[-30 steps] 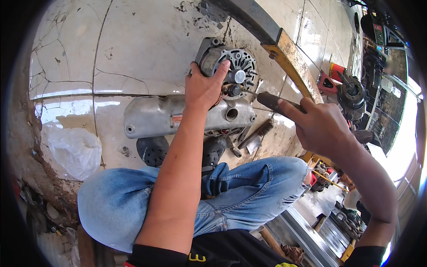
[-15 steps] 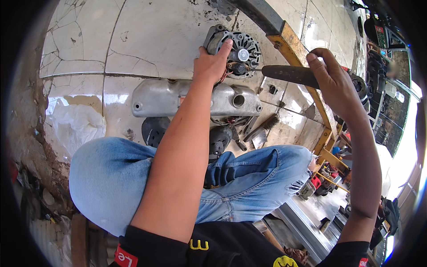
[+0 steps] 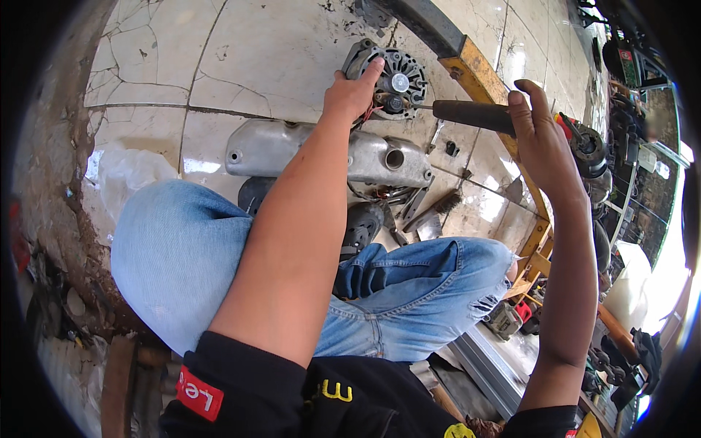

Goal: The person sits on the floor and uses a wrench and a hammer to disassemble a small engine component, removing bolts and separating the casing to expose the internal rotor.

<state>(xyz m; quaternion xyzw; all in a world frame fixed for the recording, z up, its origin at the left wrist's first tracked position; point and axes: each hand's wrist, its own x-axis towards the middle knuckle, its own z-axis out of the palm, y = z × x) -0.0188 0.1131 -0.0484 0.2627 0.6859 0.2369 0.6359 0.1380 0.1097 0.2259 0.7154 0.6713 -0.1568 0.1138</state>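
Observation:
A round, slotted alternator (image 3: pixel 406 71) stands on the tiled floor, its vented back facing up. My left hand (image 3: pixel 355 91) grips its left side, thumb on top and the other fingers partly hidden at the edge. In my right hand (image 3: pixel 539 139) is a tool with a thick dark handle (image 3: pixel 471 115) and a thin metal tip; I cannot tell its exact kind. The thin tip reaches to the alternator's lower right edge, near a small round dark fitting. Below my left wrist are thin red wires, partly hidden by the hand.
A silver metal engine cover (image 3: pixel 365 157) lies nearer me. A yellow-and-grey metal frame (image 3: pixel 478 69) crosses beside the alternator. A brush (image 3: pixel 434 210), a small spanner (image 3: pixel 436 135) and loose tools lie on the right. A clear plastic bag (image 3: pixel 135 171) is at left.
My right hand has shifted slightly left and its forearm has swung inward. The tool's tip stays at the alternator's edge, and my left hand keeps its hold. The view has moved slightly.

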